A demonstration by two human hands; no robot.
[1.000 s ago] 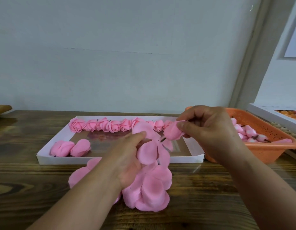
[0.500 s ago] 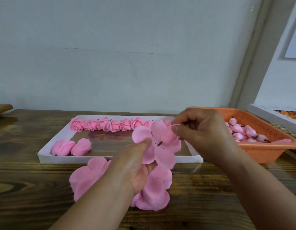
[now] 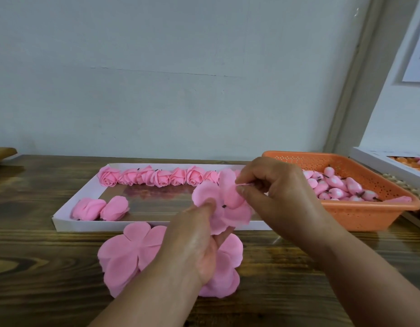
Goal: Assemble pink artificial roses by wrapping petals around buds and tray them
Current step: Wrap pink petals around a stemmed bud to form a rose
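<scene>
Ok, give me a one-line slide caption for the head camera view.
Both hands fold a pink petal sheet over the white tray of finished roses.

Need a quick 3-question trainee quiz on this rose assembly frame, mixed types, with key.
1. True or false: the orange basket holding buds sits left of the white tray.
2. Which hand pinches the petal piece at its top edge? A. left hand B. right hand
3. Fill in: the finished roses line the tray's ____ edge.

Key: 1. false 2. B 3. far
</scene>
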